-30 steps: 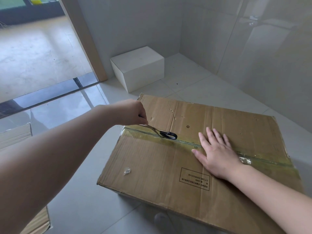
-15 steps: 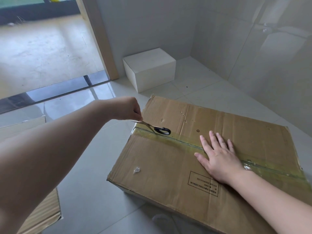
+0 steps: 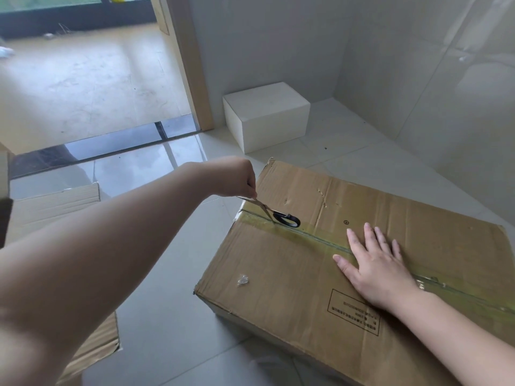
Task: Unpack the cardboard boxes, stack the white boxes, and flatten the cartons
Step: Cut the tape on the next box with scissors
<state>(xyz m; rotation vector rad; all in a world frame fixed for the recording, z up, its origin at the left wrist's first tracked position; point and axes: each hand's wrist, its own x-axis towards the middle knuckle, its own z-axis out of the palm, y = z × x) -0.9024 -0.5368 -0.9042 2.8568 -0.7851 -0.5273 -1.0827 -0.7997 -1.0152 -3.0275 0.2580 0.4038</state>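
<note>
A large brown cardboard carton [image 3: 292, 268] lies on the tiled floor, its top flaps sealed with a strip of clear yellowish tape [image 3: 315, 235]. My left hand [image 3: 237, 178] is closed around a pair of scissors [image 3: 274, 214] with black handles; one blade tip touches the tape near the carton's left end. My right hand [image 3: 374, 264] lies flat with fingers spread on the carton top, across the tape seam. One white box [image 3: 266, 114] stands on the floor by the back wall.
Flattened cardboard [image 3: 55, 207] lies on the floor at the left, partly hidden by my left arm. A doorway with a wooden frame [image 3: 189, 65] opens to another room at the back left. Tiled walls [image 3: 432, 93] close off the right side.
My left hand has drawn the scissors back along the tape toward the carton's left end. The right hand has stayed flat on the carton. The camera has swung left.
</note>
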